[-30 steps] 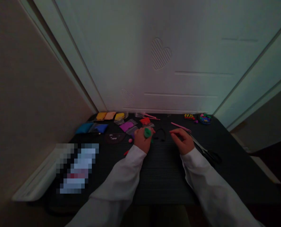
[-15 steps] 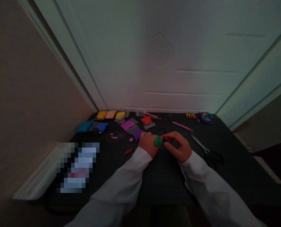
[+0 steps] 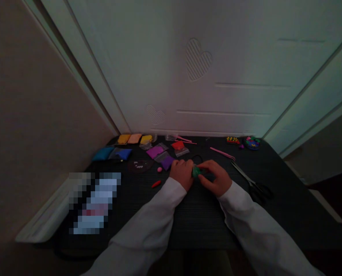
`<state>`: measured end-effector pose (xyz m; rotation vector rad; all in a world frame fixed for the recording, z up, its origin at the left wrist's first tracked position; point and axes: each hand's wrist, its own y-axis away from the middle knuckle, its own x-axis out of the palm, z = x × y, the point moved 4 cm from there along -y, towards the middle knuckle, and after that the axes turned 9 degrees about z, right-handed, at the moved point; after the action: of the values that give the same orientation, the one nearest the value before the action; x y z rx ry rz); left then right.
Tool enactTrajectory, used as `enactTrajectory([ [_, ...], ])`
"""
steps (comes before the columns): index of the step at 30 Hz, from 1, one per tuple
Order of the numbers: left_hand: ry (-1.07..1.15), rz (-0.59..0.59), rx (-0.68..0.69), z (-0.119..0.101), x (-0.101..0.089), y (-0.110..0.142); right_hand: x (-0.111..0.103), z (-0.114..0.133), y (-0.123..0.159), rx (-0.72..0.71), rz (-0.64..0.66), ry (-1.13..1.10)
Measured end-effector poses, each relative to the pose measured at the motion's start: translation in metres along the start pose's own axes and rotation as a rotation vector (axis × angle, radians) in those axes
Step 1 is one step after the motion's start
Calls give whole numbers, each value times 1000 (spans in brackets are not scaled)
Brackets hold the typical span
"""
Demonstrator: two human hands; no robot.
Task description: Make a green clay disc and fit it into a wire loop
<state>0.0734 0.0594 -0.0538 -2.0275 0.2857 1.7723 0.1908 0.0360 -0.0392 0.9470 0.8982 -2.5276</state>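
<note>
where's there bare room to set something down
Bare table: near middle, between the left sleeve and right sleeve, and right of the scissors to the right edge. Crowded: back left, with the yellow bag and blue bag among others, and around the green lump between left hand and right hand.

A lump (image 3: 196, 172) is held between the left hand (image 3: 182, 174) and the right hand (image 3: 218, 179) above the middle of the desk (image 3: 199, 222). Packets (image 3: 135, 138) are spread toward the far left corner, behind a ball (image 3: 159, 169). Scissors (image 3: 243, 173) are laid right of the hands, tweezers (image 3: 221, 153) behind them; a dish (image 3: 253, 148) is set at the far right corner.
</note>
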Motion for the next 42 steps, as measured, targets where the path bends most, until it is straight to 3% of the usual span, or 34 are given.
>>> enactTrajectory([
  [11, -49, 81, 0, -1, 3, 1, 13, -9, 0, 1, 112, 51],
  [15, -14, 97, -25, 1, 4, -2, 7, -7, -2, 35, 44, -11],
  [22, 75, 92, -31, 10, 6, -5, -13, -25, 2, 201, -131, -224],
  [27, 55, 56, 31, 7, 6, -3, -1, -16, -1, 78, 46, -149],
  [33, -5, 107, 22, 0, 6, -2, 12, -17, 0, 75, 171, -77],
  [38, -27, 138, 21, -1, 8, -1, 18, -15, 1, 135, 230, 7],
  [42, -15, 135, 24, -4, 9, -2, 14, -21, 2, 285, 207, -123],
])
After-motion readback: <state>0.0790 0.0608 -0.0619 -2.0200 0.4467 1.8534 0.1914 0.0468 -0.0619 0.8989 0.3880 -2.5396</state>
